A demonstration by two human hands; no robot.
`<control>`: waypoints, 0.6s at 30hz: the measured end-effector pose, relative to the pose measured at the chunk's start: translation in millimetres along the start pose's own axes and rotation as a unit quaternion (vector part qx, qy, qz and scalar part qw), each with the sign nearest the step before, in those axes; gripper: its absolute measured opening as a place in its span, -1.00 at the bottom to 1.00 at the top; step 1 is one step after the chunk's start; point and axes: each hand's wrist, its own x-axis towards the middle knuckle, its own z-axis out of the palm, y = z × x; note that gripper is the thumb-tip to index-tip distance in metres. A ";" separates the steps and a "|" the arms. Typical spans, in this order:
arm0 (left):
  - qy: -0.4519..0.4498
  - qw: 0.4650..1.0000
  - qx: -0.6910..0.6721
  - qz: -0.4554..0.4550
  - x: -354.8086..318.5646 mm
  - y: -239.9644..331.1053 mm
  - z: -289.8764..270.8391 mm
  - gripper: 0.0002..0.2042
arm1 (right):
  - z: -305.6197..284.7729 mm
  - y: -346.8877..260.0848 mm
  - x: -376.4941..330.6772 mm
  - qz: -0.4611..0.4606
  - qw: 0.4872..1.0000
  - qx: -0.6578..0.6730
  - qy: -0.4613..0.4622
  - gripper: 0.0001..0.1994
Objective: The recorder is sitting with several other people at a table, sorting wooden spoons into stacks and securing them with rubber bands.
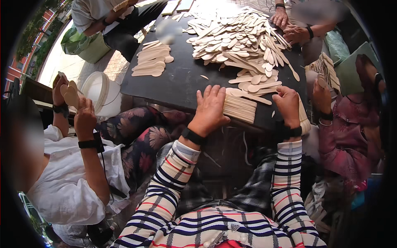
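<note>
A neat row of flat wooden spoons (pixel 240 108) lies at the near edge of a black tabletop (pixel 182 78). My left hand (pixel 210 109) rests against the left end of that row, fingers spread flat over it. At the right end my right hand (pixel 288 106) presses in, fingers curled around the stack. Both wrists wear black bands, and my sleeves are striped. A large loose heap of wooden spoons (pixel 240 39) covers the far half of the tabletop.
A smaller pile of spoons (pixel 152 62) lies at the table's left. A person on the left in white holds spoons (pixel 69 94) beside white buckets (pixel 101 93). Other people's hands (pixel 295 33) work at the far right; a person in maroon (pixel 347 128) sits right.
</note>
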 end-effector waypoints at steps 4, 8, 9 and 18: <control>-0.010 1.000 -0.003 0.005 2.7 3.6 -2.6 -0.07 | 4.2 -2.4 2.0 -0.017 0.996 -0.058 -0.068 -0.88; 0.003 1.000 0.001 0.009 -8.0 -7.6 9.2 -0.15 | 20.5 -9.6 -4.8 -0.049 0.978 -0.146 -0.138 -0.89; -0.001 1.000 0.000 0.005 -8.6 -8.5 9.1 -0.17 | 27.4 -7.2 -8.0 -0.087 0.975 -0.165 -0.124 -0.92; 0.021 1.000 0.019 -0.009 -3.0 -19.2 29.6 -0.19 | 48.5 17.2 -8.3 -0.118 0.966 -0.204 -0.104 -0.97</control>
